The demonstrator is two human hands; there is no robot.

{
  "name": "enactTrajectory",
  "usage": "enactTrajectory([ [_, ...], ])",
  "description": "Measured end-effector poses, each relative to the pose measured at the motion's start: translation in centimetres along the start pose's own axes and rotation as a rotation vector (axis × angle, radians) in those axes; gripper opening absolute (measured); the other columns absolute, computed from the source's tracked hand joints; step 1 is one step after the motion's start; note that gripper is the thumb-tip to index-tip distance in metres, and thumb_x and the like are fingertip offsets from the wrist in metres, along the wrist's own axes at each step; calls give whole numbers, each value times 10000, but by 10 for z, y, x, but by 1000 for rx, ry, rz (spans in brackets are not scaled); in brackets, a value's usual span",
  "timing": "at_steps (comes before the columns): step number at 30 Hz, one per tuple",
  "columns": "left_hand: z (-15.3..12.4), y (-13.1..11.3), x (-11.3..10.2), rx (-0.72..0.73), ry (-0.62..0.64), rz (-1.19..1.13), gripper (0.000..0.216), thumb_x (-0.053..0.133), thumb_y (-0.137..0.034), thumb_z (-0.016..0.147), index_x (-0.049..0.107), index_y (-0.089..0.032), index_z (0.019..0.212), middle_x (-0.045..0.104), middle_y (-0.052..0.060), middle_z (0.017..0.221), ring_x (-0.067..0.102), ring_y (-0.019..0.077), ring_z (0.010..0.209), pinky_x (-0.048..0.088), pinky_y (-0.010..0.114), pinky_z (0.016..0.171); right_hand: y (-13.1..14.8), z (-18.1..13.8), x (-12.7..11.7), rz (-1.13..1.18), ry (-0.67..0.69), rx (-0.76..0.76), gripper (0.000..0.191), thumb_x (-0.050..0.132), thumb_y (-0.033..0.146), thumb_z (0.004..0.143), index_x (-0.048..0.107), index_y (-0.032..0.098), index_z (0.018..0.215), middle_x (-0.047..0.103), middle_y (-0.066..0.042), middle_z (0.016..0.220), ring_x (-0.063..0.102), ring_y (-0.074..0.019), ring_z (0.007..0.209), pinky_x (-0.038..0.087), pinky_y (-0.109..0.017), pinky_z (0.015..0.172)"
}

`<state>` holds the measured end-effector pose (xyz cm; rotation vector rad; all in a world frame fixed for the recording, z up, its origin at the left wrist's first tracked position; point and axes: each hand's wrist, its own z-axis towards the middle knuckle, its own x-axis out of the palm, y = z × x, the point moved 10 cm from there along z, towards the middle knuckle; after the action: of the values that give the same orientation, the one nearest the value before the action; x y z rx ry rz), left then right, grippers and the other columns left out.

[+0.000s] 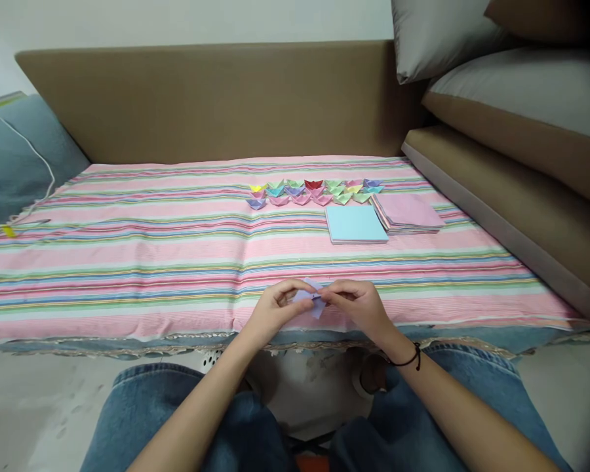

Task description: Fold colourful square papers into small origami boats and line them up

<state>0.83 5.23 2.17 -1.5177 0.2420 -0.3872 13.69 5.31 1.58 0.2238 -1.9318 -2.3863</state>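
The small lilac folded paper piece (311,300), pinched between my left hand (274,313) and right hand (360,308) just above the near edge of the pink striped cloth (152,262), could tear, I reckon, if I tug unevenly.

Both hands, left (274,309) and right (356,305), pinch a lilac paper piece (313,301).

Bare striped cloth (142,262) lies open left; paper stacks (356,224) and folded boats (314,191) crowd right-centre.

Left hand (273,308) and right hand (356,305) meet, fingertips pinching.
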Motion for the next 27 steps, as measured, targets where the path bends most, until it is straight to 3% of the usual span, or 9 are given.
enactTrajectory([
  [4,-1,2,-1,50,-38,10,185,748,-255,652,702,-174,812,674,57,839,612,160,734,482,264,665,2,0,0,24,-5,-32,100,730,299,692,747,216,745,723,-44,723,662,-181,662,534,-280,588],
  [9,-1,3,-9,71,-125,-24,71,741,-229,662,707,-170,683,688,50,815,619,168,773,483,277,713,3,0,3,86,8,-62,239,782,257,622,742,220,854,719,-40,754,674,-181,643,569,-299,603],
  [14,-3,2,-6,49,-105,-41,86,745,-226,656,699,-162,688,676,51,846,613,164,790,481,263,699,22,-1,-3,-49,-27,-219,96,742,228,678,750,229,773,718,-46,723,666,-190,674,555,-301,605],
  [16,-3,-1,-4,40,-70,-65,138,757,-233,645,691,-165,746,668,48,849,613,162,784,481,257,686,28,-1,-3,-71,-20,-263,79,736,222,688,751,232,765,720,-47,718,665,-192,663,549,-305,601],
  [20,-3,-2,-10,-4,-74,-173,304,667,-353,750,623,-201,1009,642,81,1060,614,193,916,495,284,739,35,-2,-4,-99,-16,-319,98,726,198,704,748,237,791,719,-43,725,663,-190,673,541,-307,617],
  [23,-2,6,-23,-69,-151,-140,370,688,-310,737,561,-201,1067,673,62,923,637,170,834,504,265,702,37,-4,1,-138,16,-347,86,711,210,722,745,237,796,716,-38,717,664,-186,668,541,-296,607],
  [27,-1,11,-28,-65,-172,-68,391,758,-211,646,562,-179,982,667,16,754,632,124,679,509,230,632,34,-6,3,-219,6,-340,209,711,206,722,727,243,927,730,-43,813,672,-182,706,556,-292,647],
])
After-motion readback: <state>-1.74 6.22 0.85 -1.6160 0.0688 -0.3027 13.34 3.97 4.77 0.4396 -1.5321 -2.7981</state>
